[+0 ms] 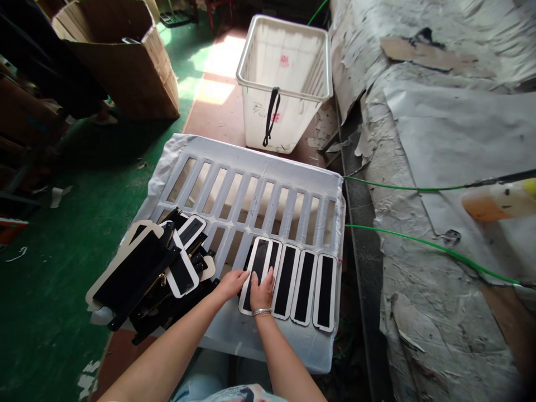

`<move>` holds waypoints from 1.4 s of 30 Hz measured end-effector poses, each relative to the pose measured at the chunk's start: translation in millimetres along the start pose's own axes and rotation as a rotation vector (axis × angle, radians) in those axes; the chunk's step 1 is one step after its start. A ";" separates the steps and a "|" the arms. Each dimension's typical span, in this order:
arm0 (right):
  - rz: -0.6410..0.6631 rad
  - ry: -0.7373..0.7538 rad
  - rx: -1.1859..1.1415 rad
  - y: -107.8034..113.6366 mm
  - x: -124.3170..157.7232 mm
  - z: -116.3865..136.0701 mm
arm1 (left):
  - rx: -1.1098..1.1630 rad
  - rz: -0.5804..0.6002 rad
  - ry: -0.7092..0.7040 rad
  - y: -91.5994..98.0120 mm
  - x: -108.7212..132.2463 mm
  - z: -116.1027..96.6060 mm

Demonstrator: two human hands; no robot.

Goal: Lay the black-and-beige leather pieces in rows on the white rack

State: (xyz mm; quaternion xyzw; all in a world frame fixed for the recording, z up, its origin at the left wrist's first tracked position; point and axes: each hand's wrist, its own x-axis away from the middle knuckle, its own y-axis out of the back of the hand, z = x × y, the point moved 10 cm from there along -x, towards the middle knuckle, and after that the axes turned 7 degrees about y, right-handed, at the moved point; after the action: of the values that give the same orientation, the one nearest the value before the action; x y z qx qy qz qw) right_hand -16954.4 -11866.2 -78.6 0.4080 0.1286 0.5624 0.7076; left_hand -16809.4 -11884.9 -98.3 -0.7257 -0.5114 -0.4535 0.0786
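Note:
My left hand (231, 283) pinches the left edge of a long black panel (261, 258) with a rounded white border. My right hand (262, 291), wearing a bracelet, lies at the panel's right edge, its thumb on top and its other fingers partly hidden. Beneath is a pale slotted rack (234, 346) with two rows of long openings. Similar white-bordered panels (324, 291) lie side by side to the right, over the near row. At the rack's left sits a jumbled pile of black pieces (134, 268) with white or beige borders, some showing zippers.
A white plastic bin (268, 120) with a black strap over its rim stands beyond the rack. An open cardboard box (125, 78) is at the far left. Green cords (435, 251) run right across a paper-covered bench (419, 290). A person's dark clothing (50, 56) shows upper left.

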 end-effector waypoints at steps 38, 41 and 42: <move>0.739 0.172 0.615 -55.3 -57.3 28.7 | -0.532 -0.153 0.175 25.6 -21.6 8.6; 0.733 0.212 0.626 -54.4 -51.3 40.6 | -0.562 -0.118 0.185 27.3 -22.7 -10.3; 0.731 0.231 0.627 -54.1 -49.2 44.7 | -0.564 -0.109 0.180 27.8 -20.8 -18.2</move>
State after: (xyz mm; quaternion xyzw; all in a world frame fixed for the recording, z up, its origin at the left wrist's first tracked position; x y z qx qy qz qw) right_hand -16904.8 -11931.8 -102.9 0.5545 0.2178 0.7496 0.2883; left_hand -16798.7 -11922.3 -93.5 -0.6471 -0.3946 -0.6438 -0.1053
